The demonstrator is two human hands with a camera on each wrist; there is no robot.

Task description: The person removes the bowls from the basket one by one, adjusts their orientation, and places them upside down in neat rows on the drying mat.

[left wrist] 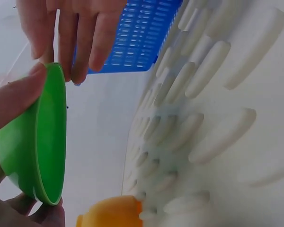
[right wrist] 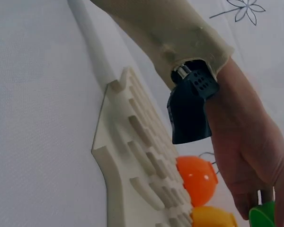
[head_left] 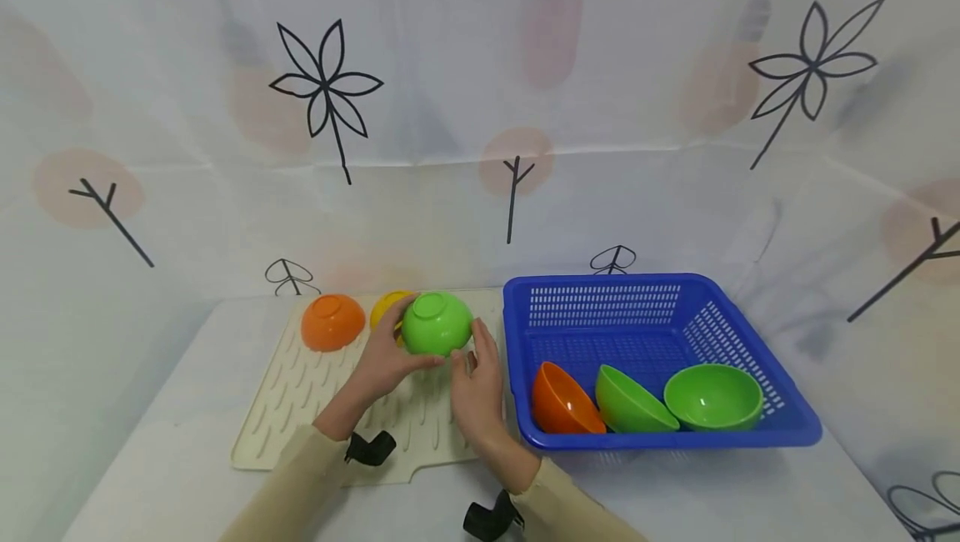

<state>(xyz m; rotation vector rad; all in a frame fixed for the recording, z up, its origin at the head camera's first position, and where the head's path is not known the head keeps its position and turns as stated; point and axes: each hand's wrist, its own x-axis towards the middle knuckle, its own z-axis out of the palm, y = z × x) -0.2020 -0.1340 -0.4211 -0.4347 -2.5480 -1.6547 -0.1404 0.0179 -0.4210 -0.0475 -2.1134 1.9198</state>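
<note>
Gripping an upside-down green bowl [head_left: 437, 323] between thumb and fingers, the left hand [head_left: 384, 361] holds it above the ridged cream mat [head_left: 296, 396]. The right hand [head_left: 480, 392], fingers nearly straight, is at the bowl's right edge.

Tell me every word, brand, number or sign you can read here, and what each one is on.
None: no word, label, brand, number or sign can be read in any view.
The held green bowl, blue basket and cream mat show no lettering.
The backdrop bears drawings, such as a black-outlined flower.
</note>
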